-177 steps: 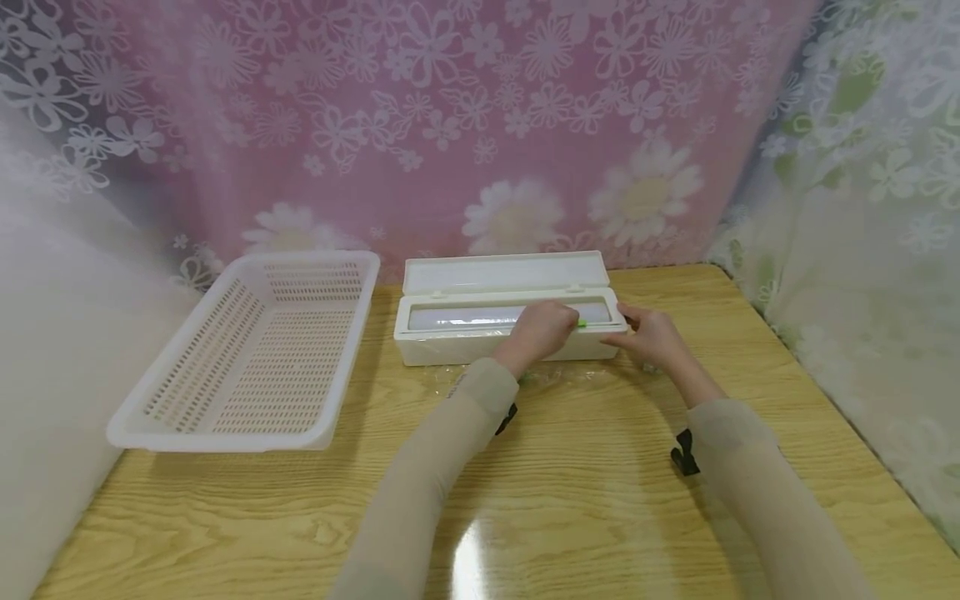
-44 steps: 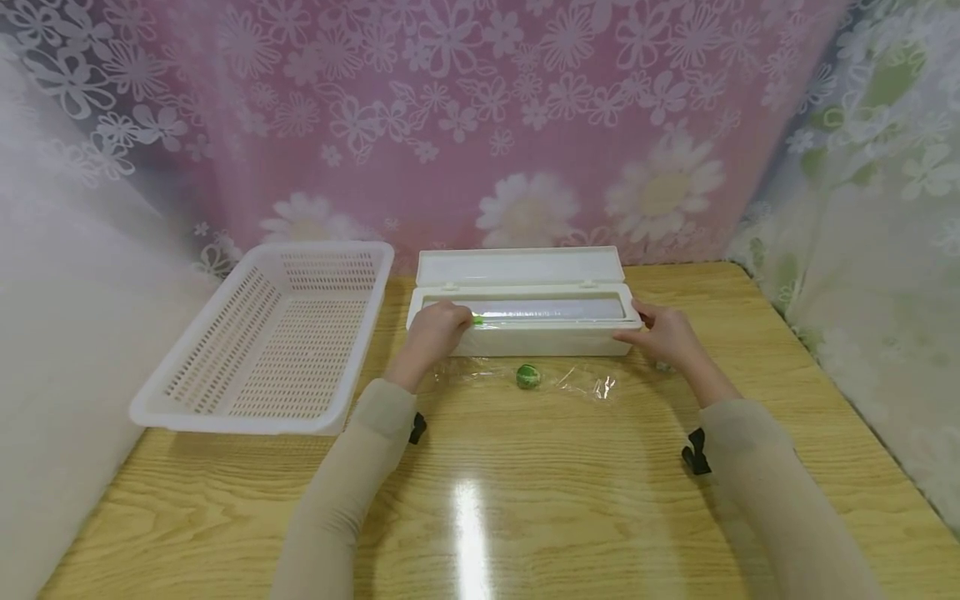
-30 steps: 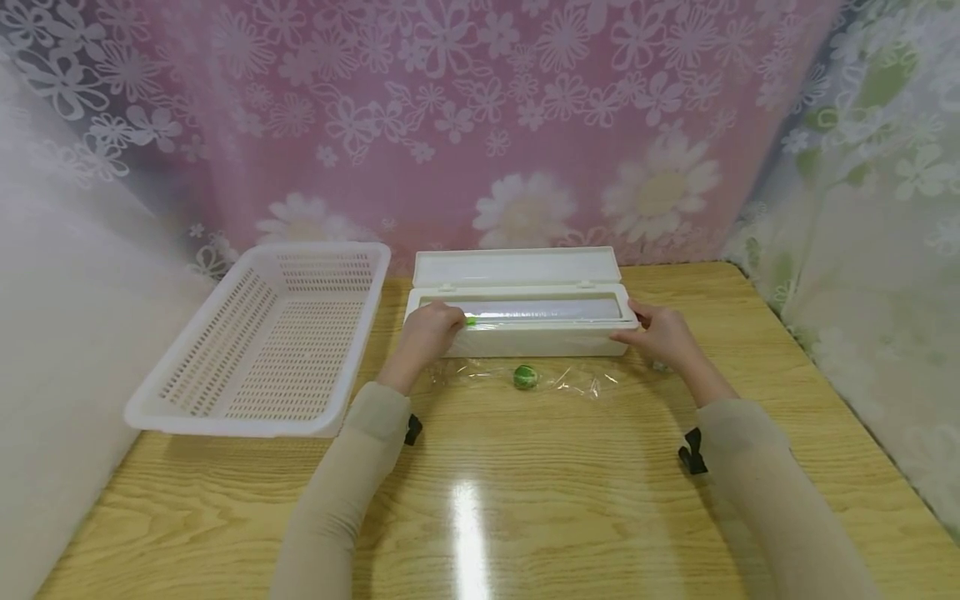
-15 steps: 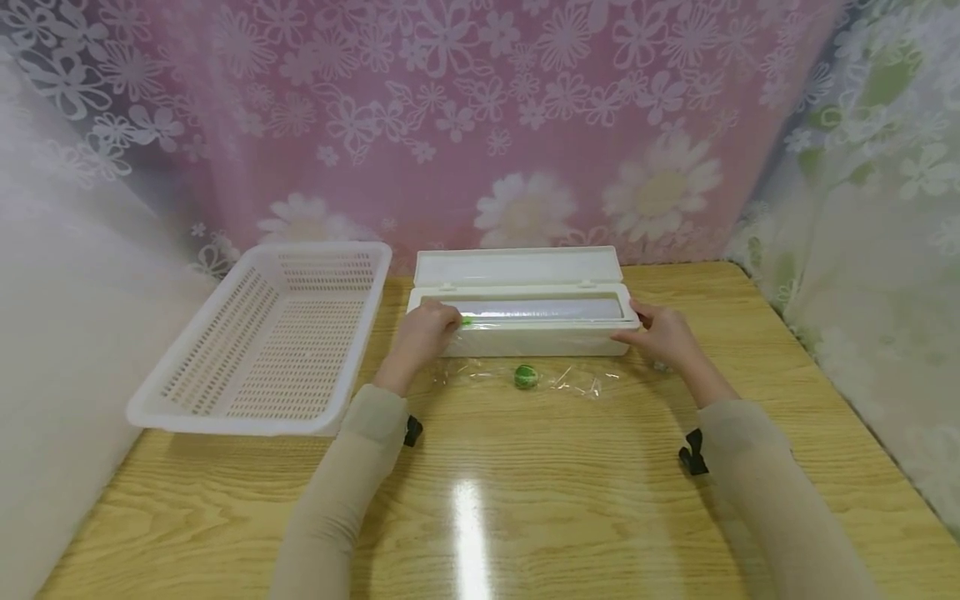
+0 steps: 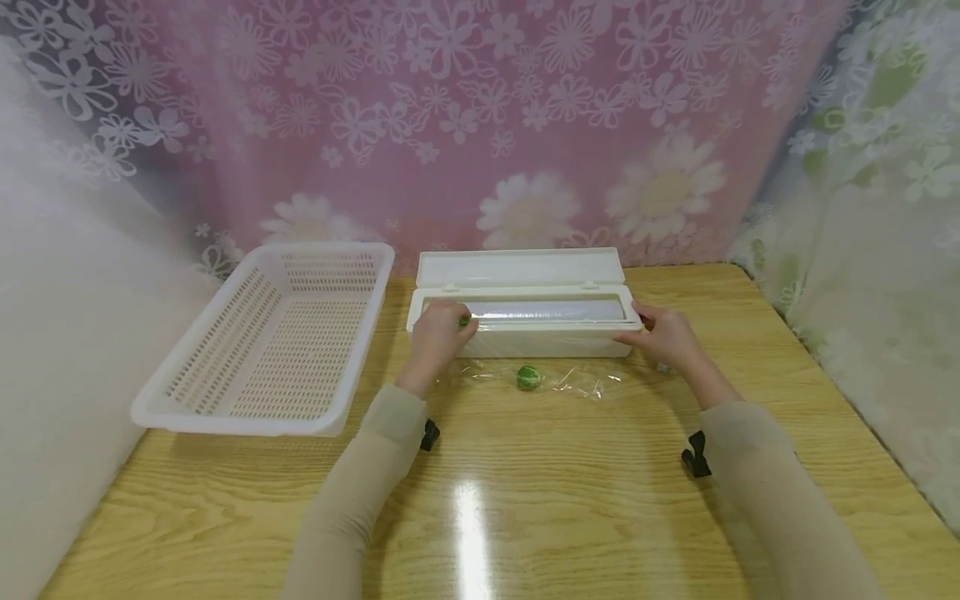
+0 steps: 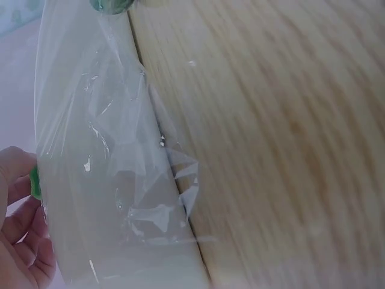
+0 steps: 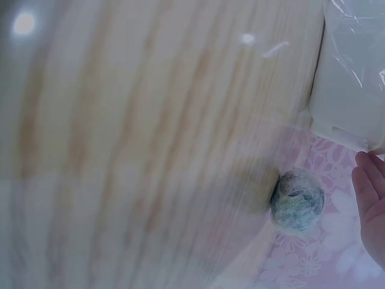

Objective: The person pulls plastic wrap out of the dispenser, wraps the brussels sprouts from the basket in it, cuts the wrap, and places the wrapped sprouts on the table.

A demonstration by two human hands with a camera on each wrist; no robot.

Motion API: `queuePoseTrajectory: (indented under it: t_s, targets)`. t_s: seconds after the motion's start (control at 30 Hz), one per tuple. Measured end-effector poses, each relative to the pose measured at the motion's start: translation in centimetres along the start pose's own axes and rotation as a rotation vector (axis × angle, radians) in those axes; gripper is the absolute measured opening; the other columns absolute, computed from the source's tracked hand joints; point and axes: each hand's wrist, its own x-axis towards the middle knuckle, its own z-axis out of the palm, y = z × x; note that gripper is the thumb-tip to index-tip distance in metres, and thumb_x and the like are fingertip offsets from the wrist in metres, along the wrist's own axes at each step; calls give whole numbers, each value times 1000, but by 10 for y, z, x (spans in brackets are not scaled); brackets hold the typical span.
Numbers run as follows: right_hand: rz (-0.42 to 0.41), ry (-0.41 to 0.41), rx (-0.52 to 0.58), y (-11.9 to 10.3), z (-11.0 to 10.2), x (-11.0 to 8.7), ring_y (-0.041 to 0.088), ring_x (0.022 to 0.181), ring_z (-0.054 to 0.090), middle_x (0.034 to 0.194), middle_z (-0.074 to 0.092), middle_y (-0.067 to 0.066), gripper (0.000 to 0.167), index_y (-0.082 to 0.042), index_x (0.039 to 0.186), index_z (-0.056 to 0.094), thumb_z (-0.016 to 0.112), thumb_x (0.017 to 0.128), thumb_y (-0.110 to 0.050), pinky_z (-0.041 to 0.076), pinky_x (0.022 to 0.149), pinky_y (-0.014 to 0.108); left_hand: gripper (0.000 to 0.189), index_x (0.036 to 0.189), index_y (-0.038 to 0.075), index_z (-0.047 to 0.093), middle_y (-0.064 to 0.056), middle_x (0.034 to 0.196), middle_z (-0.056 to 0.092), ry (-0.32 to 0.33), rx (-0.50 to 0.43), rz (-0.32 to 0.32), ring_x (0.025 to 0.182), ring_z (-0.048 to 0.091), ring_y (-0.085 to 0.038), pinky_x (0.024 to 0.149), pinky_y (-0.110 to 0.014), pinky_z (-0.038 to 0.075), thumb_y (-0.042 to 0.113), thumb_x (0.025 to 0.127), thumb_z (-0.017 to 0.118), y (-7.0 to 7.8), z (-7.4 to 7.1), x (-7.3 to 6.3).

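Note:
A long white cling film dispenser (image 5: 536, 342) stands with its lid (image 5: 521, 268) raised, the film roll (image 5: 547, 311) showing inside. Near its left end my left hand (image 5: 438, 333) pinches the small green slide cutter (image 6: 36, 183) on the front rim. My right hand (image 5: 667, 337) grips the right end, thumb at the front and fingers behind. Clear film (image 6: 150, 211) hangs wrinkled over the front and onto the table. A round green striped thing (image 5: 528, 377) lies under or in that film; which, I cannot tell.
A white slotted plastic basket (image 5: 330, 400) stands at the left of the wooden table (image 5: 570, 500). A film-wrapped ball (image 7: 298, 201) sits by the dispenser's right end, partly hidden by my right hand in the head view. A flowered curtain (image 5: 450, 167) hangs behind.
Earlier my left hand slid the green cutter from the right part of the dispenser to the left. Just now its thumb and fingers have loosened somewhat. The right hand keeps its place.

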Motion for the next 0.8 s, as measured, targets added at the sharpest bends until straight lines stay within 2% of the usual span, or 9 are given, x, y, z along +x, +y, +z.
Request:
queuePoseTrajectory:
  t_s: [0.3,0.57,0.8]
  targets:
    - [6,4,8,0,0,-1,41,108,44,126,39,28,81,5,131,35,68,74,-42,43,82,47,10,78,8,69,-1,80,62,81,10,39,70,57,-15,51,-22,46,16,80,63,0,4,-1]
    - [-12,13,-25,-1,-1,-1,41,105,46,124,41,30,80,6,130,35,68,75,-41,43,81,48,10,77,7,69,-2,79,63,100,18,49,71,56,-17,59,-24,48,15,79,63,0,6,-2]
    - [3,11,3,-1,-1,-1,41,107,45,125,40,29,80,5,130,35,68,74,-41,43,82,48,10,80,8,69,-2,82,63,90,14,50,72,56,-16,58,-24,48,17,80,64,-2,5,-2]
